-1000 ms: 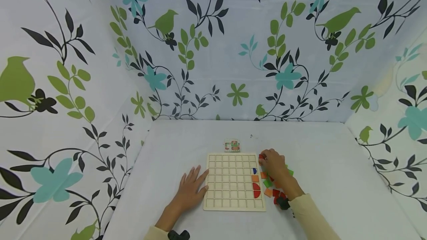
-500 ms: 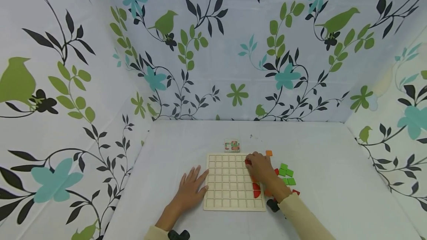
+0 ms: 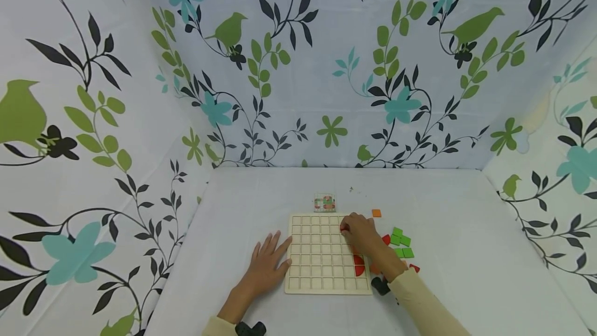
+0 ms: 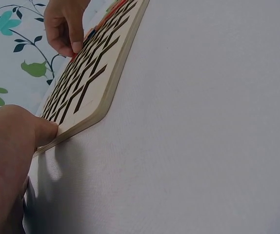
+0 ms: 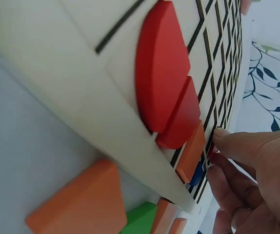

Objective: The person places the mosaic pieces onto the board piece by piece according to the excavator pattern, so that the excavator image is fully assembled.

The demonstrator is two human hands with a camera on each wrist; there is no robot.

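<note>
A pale wooden grid board (image 3: 322, 290) lies flat on the white table. My left hand (image 3: 267, 267) rests at its left edge with straight fingers, the thumb (image 4: 46, 131) touching the rim in the left wrist view. Over the board's upper right cells, my right hand (image 3: 365, 235) pinches a small red piece (image 5: 211, 151) between thumb and fingers; much of the piece is hidden. Down the right-hand column sit two red quarter-round pieces (image 5: 162, 68), an orange square (image 5: 191, 151) and a blue rounded piece (image 5: 197, 174), the last two covered by my hand in the head view.
Right of the board lie loose green squares (image 3: 402, 240), red pieces (image 3: 386, 239) and orange squares (image 3: 376, 213), some under my right forearm. A small card with a coloured pattern (image 3: 324, 203) stands behind the board. Patterned cloth (image 3: 280, 66) hangs at the back and sides.
My right hand has moved left from the loose pieces onto the board's upper right, carrying the red piece, then shifted slightly further left. The left hand has stayed in place.
</note>
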